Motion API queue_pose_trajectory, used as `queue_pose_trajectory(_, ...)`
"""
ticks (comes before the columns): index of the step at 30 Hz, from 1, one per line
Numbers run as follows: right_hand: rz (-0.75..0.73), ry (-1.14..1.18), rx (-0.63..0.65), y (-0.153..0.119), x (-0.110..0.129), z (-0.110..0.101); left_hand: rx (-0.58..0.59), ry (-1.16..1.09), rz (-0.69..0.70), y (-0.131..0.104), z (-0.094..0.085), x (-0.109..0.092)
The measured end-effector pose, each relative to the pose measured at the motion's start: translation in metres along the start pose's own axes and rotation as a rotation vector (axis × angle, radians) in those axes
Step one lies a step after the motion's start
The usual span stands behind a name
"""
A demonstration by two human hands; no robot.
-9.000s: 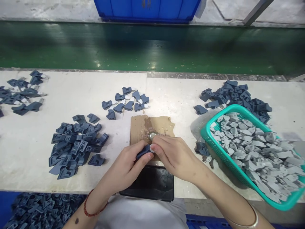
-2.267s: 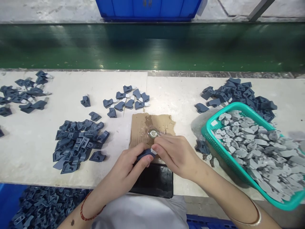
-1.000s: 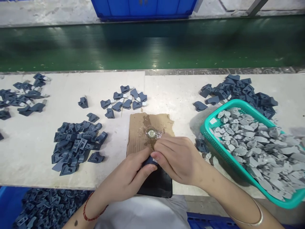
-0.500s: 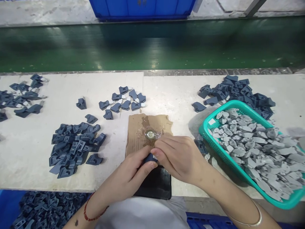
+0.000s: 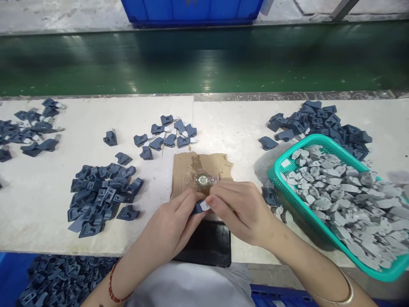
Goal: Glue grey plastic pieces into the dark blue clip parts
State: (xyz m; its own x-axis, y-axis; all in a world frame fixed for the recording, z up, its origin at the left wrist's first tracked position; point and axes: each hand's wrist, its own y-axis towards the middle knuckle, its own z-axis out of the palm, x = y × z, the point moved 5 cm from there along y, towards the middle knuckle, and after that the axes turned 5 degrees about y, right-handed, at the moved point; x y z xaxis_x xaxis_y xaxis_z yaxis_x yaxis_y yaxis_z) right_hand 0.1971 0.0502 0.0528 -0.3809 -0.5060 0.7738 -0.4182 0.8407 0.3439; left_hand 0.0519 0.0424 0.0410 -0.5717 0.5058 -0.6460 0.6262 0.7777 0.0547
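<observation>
My left hand (image 5: 174, 217) is closed around a dark blue plastic part (image 5: 197, 208) above the front of a piece of brown cardboard (image 5: 183, 170). A light grey piece (image 5: 204, 205) shows at the right end of that part. The fingertips of my right hand (image 5: 239, 209) pinch at this grey piece, with the thumb beside it. On the cardboard just beyond my hands lies a small shiny oval object (image 5: 203, 181) in a wet patch. Under my hands is a black flat device (image 5: 211, 245).
A teal basket (image 5: 306, 209) of grey pieces stands at the right. Dark blue parts lie in piles at left (image 5: 102, 192) and back right (image 5: 319, 121); several with grey pieces lie between. Beyond runs a green belt (image 5: 204, 64), with a blue crate (image 5: 191, 10) behind.
My left hand has shifted slightly and its thumb has moved down, so the grey piece at the end of the dark blue part now shows. My right hand has barely moved.
</observation>
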Motion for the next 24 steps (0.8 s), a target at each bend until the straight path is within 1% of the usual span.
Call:
queue_pose_trajectory(3, -0.025, -0.104, 0.041, 0.0, 0.001, 0.004, -0.026, 0.084, 0.062, 0.0, 0.0, -0.001)
queue_pose_trajectory(5, -0.03, -0.224, 0.048, 0.0, 0.002, 0.007, -0.036, 0.137, 0.086, 0.001, 0.0, -0.001)
queue_pose_trajectory(8, -0.039, -0.41, 0.039, -0.002, 0.004, 0.011, -0.014, 0.197, 0.093, 0.003, 0.001, 0.001)
queue_pose_trajectory(10, -0.048, -0.485, 0.036, -0.002, 0.005, 0.012, 0.013, 0.213, 0.096, 0.004, 0.003, 0.002)
queue_pose_trajectory(14, -0.047, -0.498, 0.04, -0.003, 0.003, 0.014, 0.025, 0.178, 0.072, 0.005, 0.005, 0.003)
queue_pose_trajectory(17, 0.005, -0.404, 0.077, 0.0, 0.0, 0.011, 0.08, 0.111, 0.007, 0.006, 0.005, 0.005)
queue_pose_trajectory(19, 0.092, -0.286, 0.118, 0.001, -0.001, 0.001, 0.117, 0.039, -0.051, 0.007, 0.001, 0.008)
queue_pose_trajectory(20, 0.146, -0.236, 0.111, 0.001, -0.001, -0.008, 0.119, 0.009, -0.096, 0.008, -0.004, 0.011)
queue_pose_trajectory(21, 0.205, -0.214, 0.075, -0.001, -0.002, -0.02, 0.103, -0.006, -0.152, 0.01, -0.01, 0.016)
queue_pose_trajectory(22, 0.274, -0.239, -0.002, -0.005, -0.003, -0.036, 0.066, 0.001, -0.226, 0.011, -0.017, 0.023)
queue_pose_trajectory(23, 0.339, -0.319, -0.099, -0.011, -0.005, -0.054, 0.015, 0.029, -0.309, 0.012, -0.026, 0.032)
queue_pose_trajectory(24, 0.434, -0.451, -0.202, -0.02, -0.009, -0.072, -0.05, 0.075, -0.388, 0.014, -0.036, 0.041)
